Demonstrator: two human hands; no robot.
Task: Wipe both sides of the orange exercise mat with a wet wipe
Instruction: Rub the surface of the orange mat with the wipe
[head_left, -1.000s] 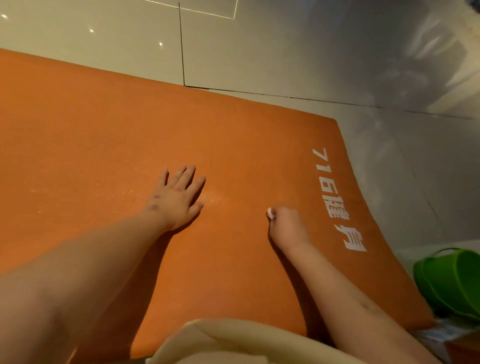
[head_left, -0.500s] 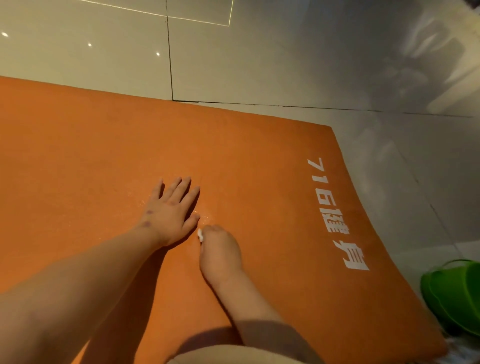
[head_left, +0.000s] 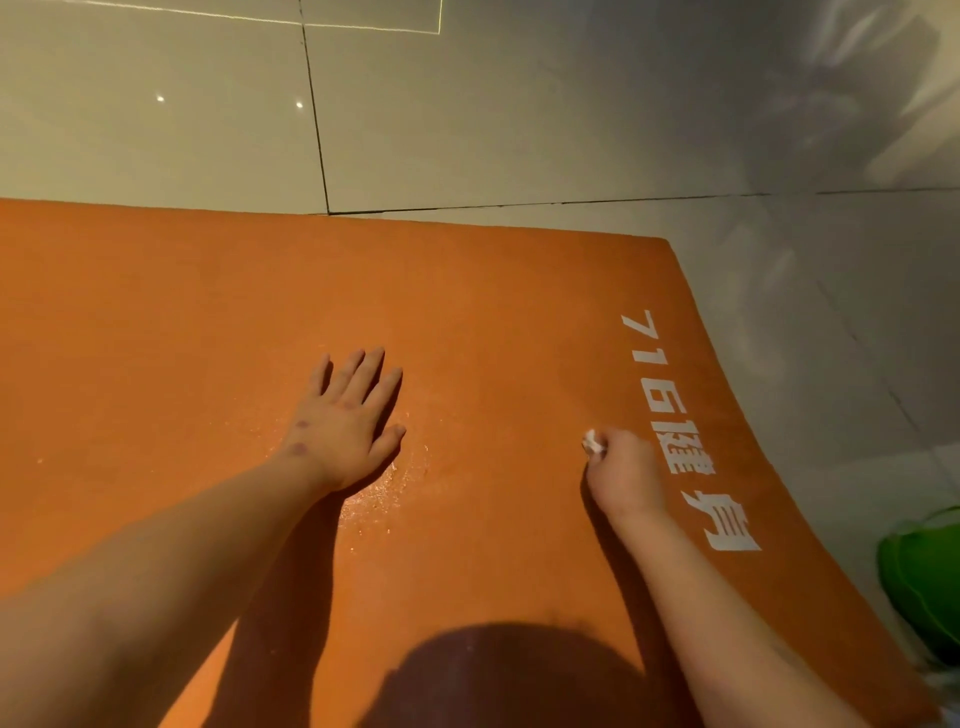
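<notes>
right hand (head_left: 623, 470) clenched on wet wipe (head_left: 593, 444), pressed to orange mat (head_left: 467, 312); unwiped stretch runs leftward toward flat, released left hand (head_left: 343, 421)

Mat (head_left: 208, 322): flat orange with a fine grainy surface, going to darker rust-orange at its near edge where a rounded shadow falls. Lettering (head_left: 685, 447) along the mat's right edge: white, "716" followed by block characters, running sideways. Wet wipe (head_left: 592, 444), on the mat just left of that lettering: white. Wet patch (head_left: 384, 493) mid-mat: pale glistening speckles over the orange. Floor (head_left: 519, 119) beyond the mat's far edge: glossy pale grey-beige tiles, thin dark grout lines, two small white light spots; greyer and mottled off the mat's right side. Container (head_left: 919, 587) off the mat's near right corner: bright green.
</notes>
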